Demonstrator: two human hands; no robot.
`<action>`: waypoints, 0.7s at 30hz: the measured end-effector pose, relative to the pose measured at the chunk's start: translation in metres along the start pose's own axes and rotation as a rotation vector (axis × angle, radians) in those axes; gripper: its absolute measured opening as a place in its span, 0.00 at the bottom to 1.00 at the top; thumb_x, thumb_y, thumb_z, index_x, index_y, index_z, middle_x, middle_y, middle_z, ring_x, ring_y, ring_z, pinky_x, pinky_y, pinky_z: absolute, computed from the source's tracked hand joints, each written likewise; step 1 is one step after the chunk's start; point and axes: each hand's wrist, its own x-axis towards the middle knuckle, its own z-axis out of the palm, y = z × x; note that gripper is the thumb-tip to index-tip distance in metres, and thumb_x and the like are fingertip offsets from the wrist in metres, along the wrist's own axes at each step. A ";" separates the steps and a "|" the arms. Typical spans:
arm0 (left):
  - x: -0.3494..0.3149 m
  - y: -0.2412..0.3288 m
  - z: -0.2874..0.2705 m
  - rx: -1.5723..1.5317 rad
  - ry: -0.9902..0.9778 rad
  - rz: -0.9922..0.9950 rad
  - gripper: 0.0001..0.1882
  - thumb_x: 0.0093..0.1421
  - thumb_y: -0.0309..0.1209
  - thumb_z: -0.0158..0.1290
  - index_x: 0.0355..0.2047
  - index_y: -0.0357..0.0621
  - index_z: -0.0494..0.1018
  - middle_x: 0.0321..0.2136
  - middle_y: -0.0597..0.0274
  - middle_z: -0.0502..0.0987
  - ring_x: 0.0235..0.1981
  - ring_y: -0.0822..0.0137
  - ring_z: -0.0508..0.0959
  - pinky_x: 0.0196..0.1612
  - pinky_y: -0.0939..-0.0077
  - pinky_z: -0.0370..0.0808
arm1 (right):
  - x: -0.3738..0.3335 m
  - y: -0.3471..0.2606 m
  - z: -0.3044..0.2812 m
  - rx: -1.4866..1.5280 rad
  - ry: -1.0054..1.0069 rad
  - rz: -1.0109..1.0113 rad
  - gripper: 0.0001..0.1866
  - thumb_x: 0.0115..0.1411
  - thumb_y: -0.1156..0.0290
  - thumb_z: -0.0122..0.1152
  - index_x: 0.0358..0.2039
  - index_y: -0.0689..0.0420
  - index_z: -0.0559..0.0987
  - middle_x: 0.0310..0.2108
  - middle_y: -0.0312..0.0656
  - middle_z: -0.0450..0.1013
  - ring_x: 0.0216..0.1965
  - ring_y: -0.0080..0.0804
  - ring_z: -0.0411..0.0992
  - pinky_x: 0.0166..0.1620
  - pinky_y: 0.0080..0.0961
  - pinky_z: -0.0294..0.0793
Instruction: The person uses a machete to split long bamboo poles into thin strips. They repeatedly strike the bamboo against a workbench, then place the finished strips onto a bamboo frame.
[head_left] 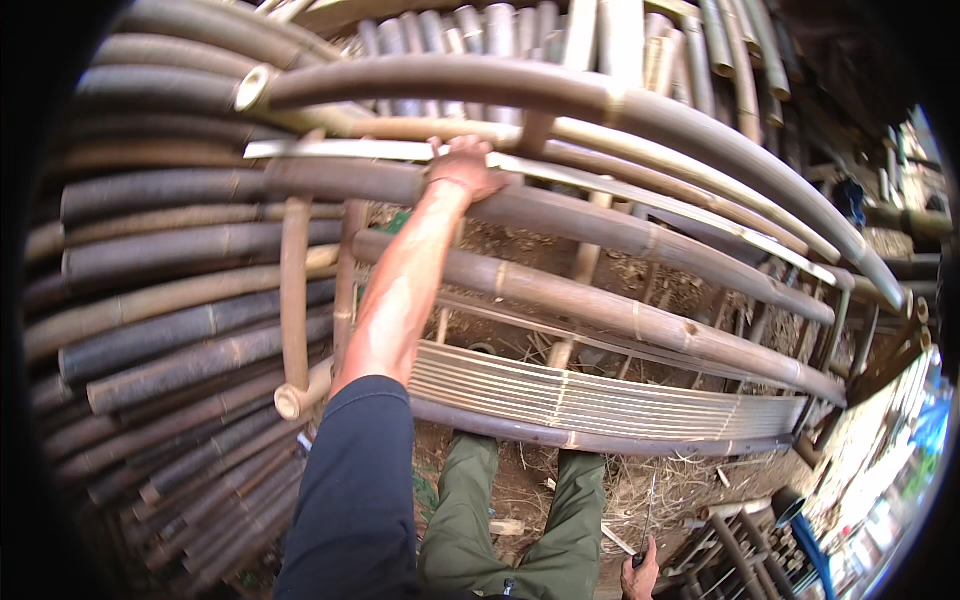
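Overall, the bamboo bench (570, 301) fills the middle, reaching from nine o'clock across to three. Its long brown poles bow in the curved view, ringed at the joints, with shades running from dark brown to tan. Thin pale slats (600, 403) lie close together along its near side, just above a dark rail (680, 446) at six o'clock. A thick pile of poles (190, 245) crowds the bench from seven to ten o'clock, so where its frame stops there is hard to make out; more poles (500, 38) stand at twelve.

The left forearm covers part of the long poles, the black rim cuts off the outer pile, and the lower edge crops the right hand (642, 574) at five o'clock.

The left arm, in a dark sleeve (352, 490), stretches from seven o'clock toward twelve. Its hand (465, 172) lies palm down over a brown pole (345, 180) and a pale strip (350, 150), fingers bent across the strip; whether they grasp it or merely rest, I cannot tell. The right fingers curl around the dark handle of a slim tool (651, 508), its thin blade pointing up toward twelve, its exact kind unclear.
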 end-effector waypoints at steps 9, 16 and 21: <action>-0.115 0.021 -0.050 -0.229 0.207 0.383 0.25 0.55 0.52 0.58 0.39 0.43 0.71 0.36 0.52 0.74 0.39 0.49 0.75 0.41 0.55 0.72 | -0.027 0.032 0.010 0.366 0.196 0.025 0.31 0.49 0.70 0.62 0.56 0.61 0.68 0.24 0.48 0.73 0.26 0.43 0.73 0.33 0.34 0.73; -0.313 0.053 -0.154 0.030 0.384 0.505 0.21 0.59 0.44 0.55 0.14 0.47 0.69 0.14 0.55 0.71 0.16 0.53 0.73 0.21 0.60 0.69 | -0.017 -0.034 -0.096 0.276 0.448 -0.687 0.30 0.47 0.78 0.62 0.55 0.59 0.71 0.35 0.49 0.73 0.39 0.45 0.73 0.42 0.36 0.73; -0.416 0.054 -0.216 0.060 0.428 0.633 0.22 0.57 0.43 0.56 0.13 0.46 0.66 0.13 0.54 0.70 0.16 0.53 0.72 0.22 0.60 0.68 | -0.082 -0.135 -0.175 0.256 0.791 -1.050 0.33 0.46 0.75 0.63 0.57 0.56 0.70 0.61 0.53 0.60 0.62 0.53 0.58 0.63 0.47 0.57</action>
